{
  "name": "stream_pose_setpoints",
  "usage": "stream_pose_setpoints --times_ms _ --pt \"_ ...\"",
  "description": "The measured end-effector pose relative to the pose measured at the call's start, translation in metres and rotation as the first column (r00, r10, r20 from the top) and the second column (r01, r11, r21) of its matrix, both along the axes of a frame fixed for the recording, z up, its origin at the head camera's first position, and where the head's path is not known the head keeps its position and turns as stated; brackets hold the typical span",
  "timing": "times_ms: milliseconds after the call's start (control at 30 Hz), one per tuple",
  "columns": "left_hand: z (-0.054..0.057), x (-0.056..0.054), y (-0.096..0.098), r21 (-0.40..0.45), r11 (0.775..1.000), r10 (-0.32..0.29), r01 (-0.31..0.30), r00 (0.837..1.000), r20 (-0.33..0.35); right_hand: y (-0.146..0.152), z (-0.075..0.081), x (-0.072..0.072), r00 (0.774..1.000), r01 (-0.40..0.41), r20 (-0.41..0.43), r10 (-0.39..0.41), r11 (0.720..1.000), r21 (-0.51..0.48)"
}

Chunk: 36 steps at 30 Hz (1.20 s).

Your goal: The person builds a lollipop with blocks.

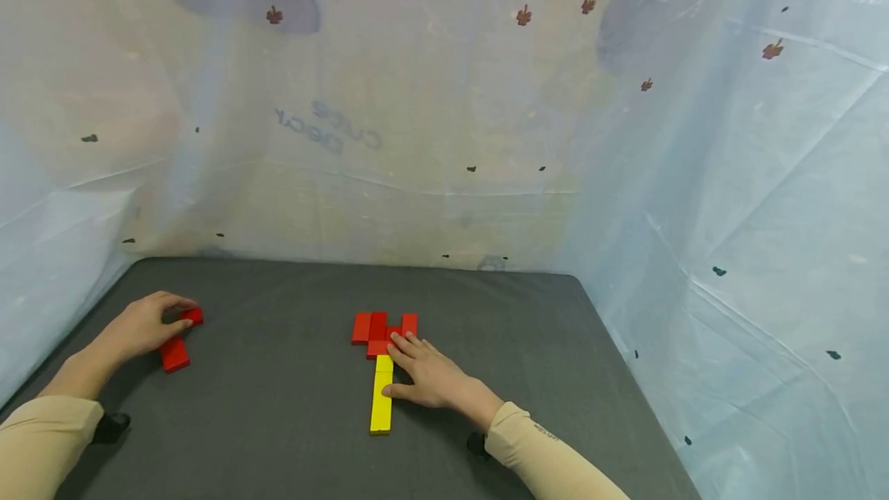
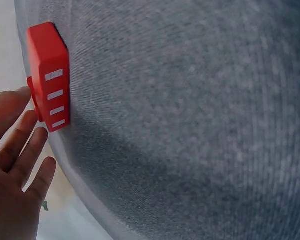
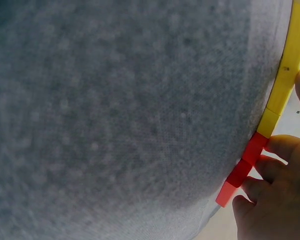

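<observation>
At the left side of the table, my left hand (image 1: 142,326) pinches a small red block (image 1: 192,316) between thumb and fingers. Just below that hand lies a second red block (image 1: 174,355); the left wrist view shows white marks along the side of this red block (image 2: 55,95). My right hand (image 1: 434,378) lies with extended fingers over a group of red blocks (image 1: 377,326) at mid-table, partly covering them. Its thumb touches the long yellow block (image 1: 380,411). A short yellow block (image 1: 384,363) joins the long one to the red group.
A dark grey cloth covers the table (image 1: 278,423). Translucent plastic sheeting (image 1: 389,137) with leaf prints hangs behind it and along both sides. Dark wrist devices (image 1: 111,428) sit under the cream sleeves (image 1: 49,430).
</observation>
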<state>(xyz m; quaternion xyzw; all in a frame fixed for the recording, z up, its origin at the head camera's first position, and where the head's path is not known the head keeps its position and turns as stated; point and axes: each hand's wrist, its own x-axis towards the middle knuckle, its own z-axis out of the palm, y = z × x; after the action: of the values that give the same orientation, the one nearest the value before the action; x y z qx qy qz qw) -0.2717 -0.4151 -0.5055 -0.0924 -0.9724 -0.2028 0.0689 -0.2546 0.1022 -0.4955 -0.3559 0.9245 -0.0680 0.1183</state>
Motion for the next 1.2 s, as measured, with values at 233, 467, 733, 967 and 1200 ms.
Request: stream_pose_setpoints --times_ms 233,467,733,967,1200 --pt "-0.001 0.000 0.000 -0.002 1.000 0.012 -0.012 1.000 0.016 0.001 0.000 0.001 1.000 0.002 -0.005 -0.002 1.000 -0.007" --pt "-0.003 0.001 0.001 0.007 1.000 0.022 -0.022 1.000 0.010 0.001 -0.001 0.000 1.000 -0.002 -0.012 0.002 1.000 -0.011" --pt "-0.001 0.001 0.010 0.025 0.999 0.024 -0.024 0.999 -0.020 0.002 -0.002 0.000 1.000 -0.002 -0.009 0.002 1.000 -0.012" --pt "0.004 -0.002 0.030 0.048 0.998 -0.025 0.030 0.995 -0.093 0.002 -0.002 0.001 1.000 -0.001 -0.003 0.001 1.000 -0.012" --pt "0.015 -0.006 0.061 0.085 0.990 -0.092 0.110 0.978 -0.188 0.003 -0.002 0.001 1.000 -0.014 -0.017 0.014 1.000 -0.019"
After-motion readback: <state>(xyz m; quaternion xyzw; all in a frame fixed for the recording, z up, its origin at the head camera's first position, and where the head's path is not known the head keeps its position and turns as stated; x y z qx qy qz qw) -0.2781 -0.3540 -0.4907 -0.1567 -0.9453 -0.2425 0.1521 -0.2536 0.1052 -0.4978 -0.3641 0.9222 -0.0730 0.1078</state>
